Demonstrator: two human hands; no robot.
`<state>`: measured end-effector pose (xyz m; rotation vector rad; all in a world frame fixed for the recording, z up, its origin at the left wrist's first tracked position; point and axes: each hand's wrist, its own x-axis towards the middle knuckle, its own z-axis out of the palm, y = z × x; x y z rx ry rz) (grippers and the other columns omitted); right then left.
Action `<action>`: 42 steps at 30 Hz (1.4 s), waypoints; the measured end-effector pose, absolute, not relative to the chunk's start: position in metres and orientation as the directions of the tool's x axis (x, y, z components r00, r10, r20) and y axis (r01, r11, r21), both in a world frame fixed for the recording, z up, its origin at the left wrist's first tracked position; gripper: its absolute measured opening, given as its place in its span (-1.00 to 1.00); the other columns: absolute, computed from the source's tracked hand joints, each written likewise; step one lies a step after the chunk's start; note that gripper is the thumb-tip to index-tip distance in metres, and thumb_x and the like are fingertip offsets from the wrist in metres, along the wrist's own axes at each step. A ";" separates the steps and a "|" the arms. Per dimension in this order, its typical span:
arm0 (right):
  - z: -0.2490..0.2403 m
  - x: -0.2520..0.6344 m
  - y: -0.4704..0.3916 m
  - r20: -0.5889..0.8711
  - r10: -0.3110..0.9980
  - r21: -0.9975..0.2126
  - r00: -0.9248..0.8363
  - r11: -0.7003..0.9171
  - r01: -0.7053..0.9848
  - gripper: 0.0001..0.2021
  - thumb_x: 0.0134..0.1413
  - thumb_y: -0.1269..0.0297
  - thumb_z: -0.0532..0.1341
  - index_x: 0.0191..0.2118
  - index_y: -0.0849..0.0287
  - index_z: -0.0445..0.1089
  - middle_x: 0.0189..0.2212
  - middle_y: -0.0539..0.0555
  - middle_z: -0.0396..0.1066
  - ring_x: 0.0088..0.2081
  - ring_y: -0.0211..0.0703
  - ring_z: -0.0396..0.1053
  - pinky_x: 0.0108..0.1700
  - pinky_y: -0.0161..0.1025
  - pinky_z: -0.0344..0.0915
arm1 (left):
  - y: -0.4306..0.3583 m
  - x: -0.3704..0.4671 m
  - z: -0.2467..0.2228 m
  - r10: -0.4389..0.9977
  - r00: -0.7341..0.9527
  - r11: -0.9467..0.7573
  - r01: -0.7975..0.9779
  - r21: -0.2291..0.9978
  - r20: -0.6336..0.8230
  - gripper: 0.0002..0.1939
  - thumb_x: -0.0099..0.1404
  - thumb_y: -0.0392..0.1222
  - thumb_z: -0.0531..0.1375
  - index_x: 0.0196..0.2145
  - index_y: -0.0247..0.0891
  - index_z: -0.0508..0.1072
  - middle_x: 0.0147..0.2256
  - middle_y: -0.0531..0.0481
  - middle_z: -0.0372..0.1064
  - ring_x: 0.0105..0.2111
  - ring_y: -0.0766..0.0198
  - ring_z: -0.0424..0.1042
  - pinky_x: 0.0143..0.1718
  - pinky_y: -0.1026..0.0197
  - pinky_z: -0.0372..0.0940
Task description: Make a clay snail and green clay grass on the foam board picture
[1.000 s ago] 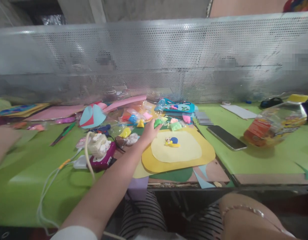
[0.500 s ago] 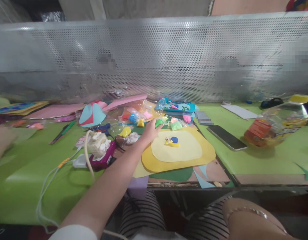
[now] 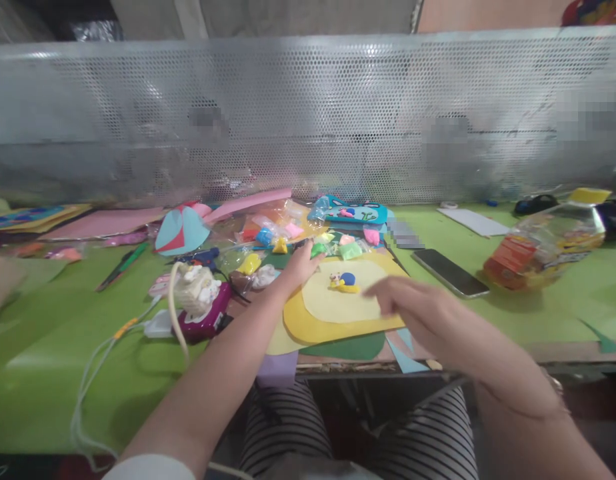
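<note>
Currently, the left hand (image 3: 301, 265) has its fingers on a small packet of bright green clay (image 3: 318, 250), just beyond the upper left of the yellow paper (image 3: 301, 323); whether it is gripped cannot be told. The right hand (image 3: 413, 300), blurred, hovers with bent fingers over the right side of that paper, near the worktop's (image 3: 38, 380) front edge, and I cannot tell if anything is between its fingertips. Between the hands, a little blue and yellow clay figure (image 3: 346, 283) lies on a paler sheet (image 3: 333, 308) set on the yellow one. More clay packets sit farther back, toward the perforated metal screen (image 3: 308, 120). A phone (image 3: 451, 273) and a tilted bottle (image 3: 541, 250) are to the right, a purple power block (image 3: 203, 321) to the left.
</note>
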<state>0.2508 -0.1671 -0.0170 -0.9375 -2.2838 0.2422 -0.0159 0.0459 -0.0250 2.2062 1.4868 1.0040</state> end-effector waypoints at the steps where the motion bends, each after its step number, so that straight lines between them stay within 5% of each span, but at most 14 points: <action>1: -0.010 0.250 -0.137 0.455 0.713 -0.319 -0.533 0.690 0.650 -0.68 0.14 0.52 -0.02 -0.10 0.13 0.38 -0.19 0.17 0.42 -0.20 -0.05 0.41 -0.14 -0.08 0.40 | 0.046 -0.016 -0.026 0.904 0.224 -0.409 0.704 0.581 0.364 -0.68 0.26 -0.04 0.12 -0.09 -0.26 0.30 -0.08 -0.27 0.41 -0.02 -0.01 0.39 -0.08 0.07 0.28; 4: -0.010 0.252 -0.078 0.340 0.778 -0.128 -0.529 0.595 0.793 -0.55 -0.03 0.61 -0.02 -0.05 0.16 0.36 -0.27 0.22 0.45 -0.24 0.05 0.44 -0.16 -0.02 0.42 | 0.047 -0.015 -0.027 0.926 0.232 -0.363 0.759 0.540 0.297 -0.69 0.25 -0.02 0.12 -0.13 -0.24 0.31 -0.10 -0.26 0.43 -0.05 -0.03 0.40 -0.12 0.07 0.29; 7: -0.029 0.258 -0.067 0.285 0.788 -0.068 -0.546 0.585 0.808 -0.47 -0.07 0.61 0.00 0.06 0.18 0.30 -0.10 0.29 0.42 -0.09 0.14 0.42 -0.02 0.05 0.38 | 0.047 -0.014 -0.027 0.931 0.256 -0.358 0.786 0.504 0.261 -0.72 0.24 0.00 0.13 -0.19 -0.24 0.32 -0.15 -0.25 0.45 -0.11 -0.03 0.44 -0.18 0.10 0.29; 10: -0.043 0.265 -0.067 0.268 0.784 -0.063 -0.560 0.594 0.802 -0.44 -0.03 0.61 -0.02 0.14 0.20 0.24 0.08 0.28 0.31 0.10 0.14 0.30 0.13 0.05 0.28 | 0.046 -0.014 -0.027 0.922 0.280 -0.380 0.788 0.485 0.267 -0.74 0.24 0.01 0.11 -0.24 -0.23 0.32 -0.20 -0.22 0.46 -0.15 -0.02 0.45 -0.21 0.12 0.29; 17: -0.025 0.273 -0.017 0.129 0.867 -0.126 -0.482 0.496 0.859 -0.54 0.17 0.49 -0.05 0.18 0.30 0.19 0.11 0.33 0.29 0.07 0.06 0.34 0.10 -0.01 0.30 | 0.044 -0.014 -0.025 0.929 0.253 -0.355 0.815 0.458 0.269 -0.76 0.26 0.00 0.11 -0.27 -0.23 0.31 -0.27 -0.20 0.45 -0.19 0.00 0.45 -0.25 0.14 0.28; 22: -0.005 0.252 -0.020 0.199 0.858 -0.108 -0.474 0.500 0.859 -0.51 0.10 0.62 -0.08 0.16 0.36 0.21 0.13 0.36 0.26 0.11 0.06 0.29 0.14 0.02 0.24 | 0.034 -0.004 -0.018 0.847 0.138 -0.420 0.765 0.489 0.513 -0.77 0.29 -0.06 0.09 -0.18 -0.26 0.29 -0.18 -0.23 0.40 -0.09 0.02 0.39 -0.10 0.08 0.26; 26: 0.000 0.203 -0.059 0.432 0.685 -0.163 -0.586 0.699 0.696 -0.47 0.20 0.55 -0.10 0.28 0.17 0.02 0.25 0.19 0.09 0.24 -0.07 0.11 0.22 -0.01 0.16 | 0.019 0.006 -0.015 0.726 0.194 -0.563 0.719 0.407 0.660 -0.72 0.29 -0.10 0.08 -0.08 -0.26 0.25 -0.11 -0.21 0.33 -0.02 0.04 0.31 0.02 0.02 0.21; 30: -0.011 0.164 -0.078 0.421 0.489 -0.163 -0.764 0.870 0.466 -0.53 0.31 0.44 -0.12 0.30 0.13 0.00 0.26 0.17 0.07 0.29 -0.15 -0.02 0.27 -0.01 0.06 | 0.015 0.010 -0.017 0.728 0.341 -0.606 0.725 0.327 0.595 -0.57 0.20 -0.20 0.14 0.02 -0.28 0.19 0.00 -0.26 0.27 0.08 -0.02 0.22 0.11 -0.07 0.13; 38: -0.021 0.170 -0.083 0.170 0.561 -0.309 -0.810 0.811 0.497 -0.42 0.34 0.15 -0.12 0.36 0.14 -0.35 0.35 0.16 -0.28 0.34 -0.07 -0.28 0.32 0.14 -0.27 | 0.039 -0.001 -0.033 0.779 0.237 -0.470 0.834 0.290 0.580 -0.57 0.21 -0.27 0.11 0.04 -0.32 0.17 0.03 -0.31 0.22 0.10 -0.07 0.19 0.10 -0.07 0.13; 42: -0.005 0.184 -0.085 0.208 0.635 -0.486 -0.744 0.727 0.484 -0.44 0.35 0.17 -0.17 0.35 0.05 -0.43 0.36 0.03 -0.41 0.35 -0.10 -0.41 0.33 0.10 -0.37 | 0.041 -0.003 -0.034 0.773 0.237 -0.502 0.796 0.338 0.589 -0.57 0.24 -0.26 0.08 0.06 -0.34 0.13 0.05 -0.32 0.21 0.11 -0.03 0.18 0.13 -0.08 0.09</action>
